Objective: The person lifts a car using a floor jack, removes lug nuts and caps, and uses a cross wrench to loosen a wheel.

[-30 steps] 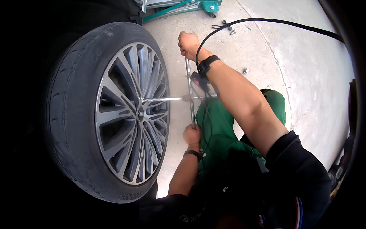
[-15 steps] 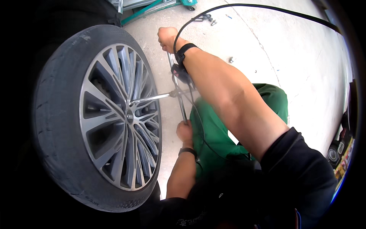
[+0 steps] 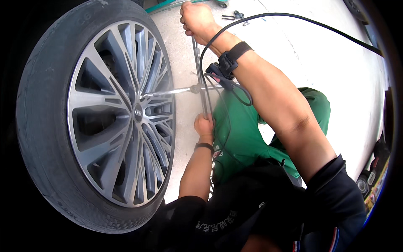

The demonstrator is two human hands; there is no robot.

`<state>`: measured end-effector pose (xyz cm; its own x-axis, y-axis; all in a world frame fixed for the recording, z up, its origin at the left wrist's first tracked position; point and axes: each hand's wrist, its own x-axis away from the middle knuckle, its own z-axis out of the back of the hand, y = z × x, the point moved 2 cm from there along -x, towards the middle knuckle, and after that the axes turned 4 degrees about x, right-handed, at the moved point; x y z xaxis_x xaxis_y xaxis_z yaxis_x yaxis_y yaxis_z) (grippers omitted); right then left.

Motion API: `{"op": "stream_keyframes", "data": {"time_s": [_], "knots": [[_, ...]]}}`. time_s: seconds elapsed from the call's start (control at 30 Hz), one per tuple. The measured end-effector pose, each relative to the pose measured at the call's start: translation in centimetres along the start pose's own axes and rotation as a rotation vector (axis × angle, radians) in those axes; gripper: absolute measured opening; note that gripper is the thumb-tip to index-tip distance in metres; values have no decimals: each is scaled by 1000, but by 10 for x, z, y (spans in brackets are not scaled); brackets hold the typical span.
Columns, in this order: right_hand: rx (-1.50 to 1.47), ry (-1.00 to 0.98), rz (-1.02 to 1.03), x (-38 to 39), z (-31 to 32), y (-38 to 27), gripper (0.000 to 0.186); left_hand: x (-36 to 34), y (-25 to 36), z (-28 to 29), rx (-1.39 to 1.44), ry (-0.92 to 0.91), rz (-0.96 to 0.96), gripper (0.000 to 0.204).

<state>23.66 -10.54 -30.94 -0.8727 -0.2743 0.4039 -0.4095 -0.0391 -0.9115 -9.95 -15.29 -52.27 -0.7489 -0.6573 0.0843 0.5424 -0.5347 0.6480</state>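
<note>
A car wheel with a black tire and silver multi-spoke rim stands upright on the left. A chrome cross wrench reaches into a bolt position beside the hub. My right hand is closed on the top end of its upright bar. My left hand is closed on the bottom end, close to my green-trousered leg. My right wrist carries a strapped black device with thin looping wires.
A thick black cable arcs over my right arm to the right edge. A teal wheeled frame stands at the top. Small metal parts lie on the concrete floor. Dark objects line the far right.
Both hands and the wrench's upright bar sit higher in the picture. The wheel appears further left. My hands keep their grip; the horizontal bar still reaches into the wheel.
</note>
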Motion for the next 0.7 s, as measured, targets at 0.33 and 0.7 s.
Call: {"op": "stream_keyframes", "data": {"time_s": [0.33, 0.7], "knots": [[-102, -119, 60, 48, -7, -24, 30, -17, 4, -14, 55, 30, -2, 21], [147, -291, 506, 157, 8, -19, 34, -96, -1, -79, 133, -36, -163, 26]]}}
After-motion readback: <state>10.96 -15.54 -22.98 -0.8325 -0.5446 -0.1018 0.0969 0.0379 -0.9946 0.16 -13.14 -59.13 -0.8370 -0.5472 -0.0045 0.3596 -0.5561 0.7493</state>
